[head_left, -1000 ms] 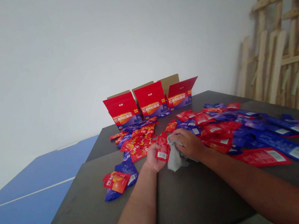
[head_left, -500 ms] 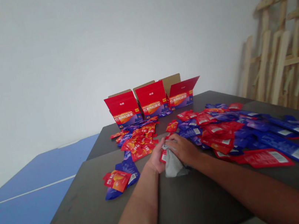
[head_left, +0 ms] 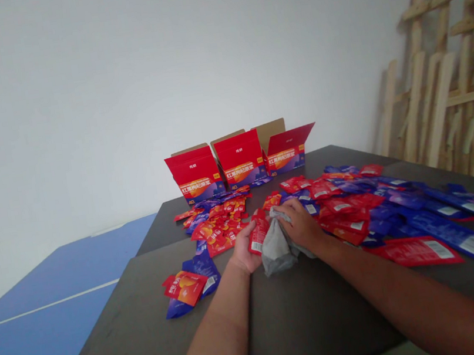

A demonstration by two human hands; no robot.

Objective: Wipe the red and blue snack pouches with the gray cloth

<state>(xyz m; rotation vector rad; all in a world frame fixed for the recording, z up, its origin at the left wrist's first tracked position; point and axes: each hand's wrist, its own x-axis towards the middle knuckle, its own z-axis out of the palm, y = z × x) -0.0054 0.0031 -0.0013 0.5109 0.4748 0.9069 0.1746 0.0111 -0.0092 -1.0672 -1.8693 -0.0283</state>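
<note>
My left hand (head_left: 245, 253) holds a red sachet (head_left: 258, 232) whose white barcode label faces up at its lower end. A grey cloth (head_left: 278, 247) hangs crumpled from my right hand (head_left: 303, 227), whose fingers are closed on its upper part. The cloth is just right of the sachet and hides part of its edge. Beyond my left hand is a pile of red and blue sachets (head_left: 221, 225). To the right of my right hand spreads a larger pile (head_left: 348, 208), many with barcodes showing.
Three open red boxes (head_left: 241, 162) stand at the back of the dark table (head_left: 147, 292). A few sachets (head_left: 186, 287) lie at the left. A blue table (head_left: 77, 272) adjoins on the left, and wooden racks (head_left: 441, 87) lean at the right wall.
My right hand has moved slightly right and up with the cloth, away from the sachet. More of the red sachet in my left hand now shows.
</note>
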